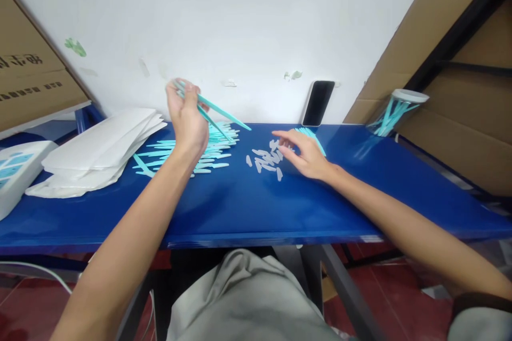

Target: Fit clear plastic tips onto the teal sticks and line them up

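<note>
Raised above the table, my left hand (187, 117) is closed round two slim turquoise sticks (224, 112), which look like eyebrow razors. Their tips point down to the right. Below and behind that hand lies a loose heap of similar turquoise sticks (210, 155), partly hidden by my wrist. My right hand (304, 153) is open at the right edge of a scatter of small translucent plastic pieces (267, 160). Its index finger stretches left and the thumb is apart; I see nothing held. Behind it, a row of turquoise sticks (316, 137) is partly covered.
White paper-like bags (100, 144) are stacked at left beside a white tray (24, 170) with blue parts. A phone (318, 102) leans on the wall. A clear cup (394, 113) of turquoise sticks stands tilted at right. Cardboard (36, 69) flanks the blue table (240, 213).
</note>
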`<state>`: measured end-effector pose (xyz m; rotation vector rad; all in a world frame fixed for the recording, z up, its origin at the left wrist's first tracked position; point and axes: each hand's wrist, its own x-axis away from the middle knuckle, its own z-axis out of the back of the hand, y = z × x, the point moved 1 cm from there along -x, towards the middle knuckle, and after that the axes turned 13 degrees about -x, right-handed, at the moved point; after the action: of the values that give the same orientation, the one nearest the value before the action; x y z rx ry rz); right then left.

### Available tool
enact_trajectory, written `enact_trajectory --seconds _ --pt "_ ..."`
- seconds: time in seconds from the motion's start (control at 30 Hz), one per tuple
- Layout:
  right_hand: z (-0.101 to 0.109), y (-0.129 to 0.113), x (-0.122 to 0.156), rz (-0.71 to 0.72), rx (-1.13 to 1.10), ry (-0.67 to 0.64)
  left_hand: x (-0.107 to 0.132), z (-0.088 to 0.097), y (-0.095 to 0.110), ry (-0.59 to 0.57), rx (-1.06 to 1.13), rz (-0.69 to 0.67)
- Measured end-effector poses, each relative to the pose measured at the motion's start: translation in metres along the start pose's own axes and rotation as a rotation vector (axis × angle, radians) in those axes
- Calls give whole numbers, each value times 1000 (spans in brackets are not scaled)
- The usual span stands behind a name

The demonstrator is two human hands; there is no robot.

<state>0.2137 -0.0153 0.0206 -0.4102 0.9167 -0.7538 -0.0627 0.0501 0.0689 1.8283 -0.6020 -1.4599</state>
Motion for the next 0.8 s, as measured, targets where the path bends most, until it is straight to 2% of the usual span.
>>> enact_trajectory --seconds 0.03,0.07,0.17,0.2,0.27,0.33,0.43,0.53,0.67,0.73,0.8 --pt "-2 -3 0 0 -86 11 8 -8 0 12 67 73" --pt "-5 -6 -1 -18 -190 2 19 -19 0 -50 87 151" --pt "-14 -14 -3 -173 -545 -149 57 -50 2 -256 103 344" --pt "-17 -16 -3 -240 -641 -210 68 -58 4 -289 129 394" --pt "-20 -20 -3 -364 -774 -290 84 -71 8 -287 203 463" --pt "-20 -22 -3 -439 -811 -307 91 -81 10 -244 259 483" --pt "-18 -21 -1 -421 -698 -274 92 -89 6 -193 272 459" --pt "-16 -17 1 -363 -550 -196 87 -86 -6 -238 176 383" --pt "-12 -14 3 -383 -509 -104 73 -62 -21 -416 -80 132" --pt "-9 -13 4 -384 -490 -79 67 -49 -25 -473 -208 102" --pt "-6 -11 6 -353 -430 -63 64 -40 -25 -480 -314 119"
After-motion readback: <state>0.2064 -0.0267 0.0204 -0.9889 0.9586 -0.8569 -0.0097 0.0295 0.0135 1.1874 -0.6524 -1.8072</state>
